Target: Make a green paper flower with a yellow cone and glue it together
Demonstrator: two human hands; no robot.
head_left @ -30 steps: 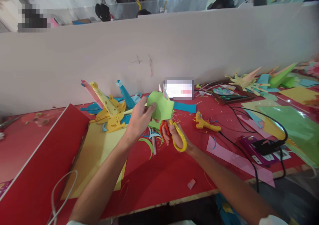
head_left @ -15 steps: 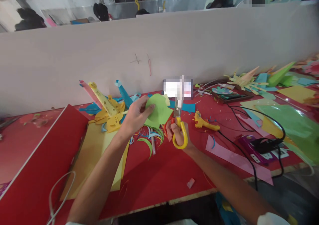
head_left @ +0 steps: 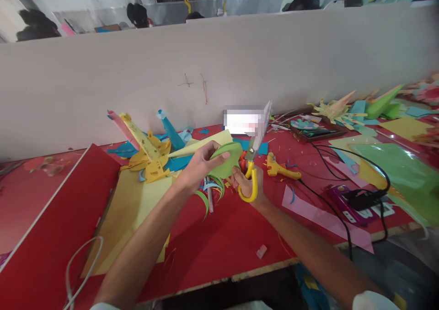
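**Green paper (head_left: 228, 162) and scissors (head_left: 251, 154) are sharing two bare hands at a red table (head_left: 212, 250)**

The left hand (head_left: 203, 163) is pinching the green paper between thumb and fingers, holding it bowed above the tabletop. The right hand (head_left: 245, 181) is closing around the scissors' handles, its fingertips appearing to touch the paper's lower right edge. The blades are pointing up and away, beside the paper, so no cut is showing.

Some trimming appears to be behind this piece: its outline is curving, and crescent green offcuts (head_left: 205, 203) are lying below. The piece is looking loose, joined to nothing; whether its edge is needing more cutting, the view is not telling. To the left, a starred yellow cone (head_left: 148, 138) is rising from yellow petals (head_left: 156, 169), seemingly further along, while a blue cone (head_left: 171, 129) is leaning nearby. Yellow sheets (head_left: 126, 223) are lying flat, looking largely uncut.

At the back right, a dark tray (head_left: 338, 133) is holding a pale blue piece (head_left: 304, 125) among small items too jumbled to name. A purple box (head_left: 339, 204) is bearing a black plug (head_left: 365, 199) on top, its contents not showing.
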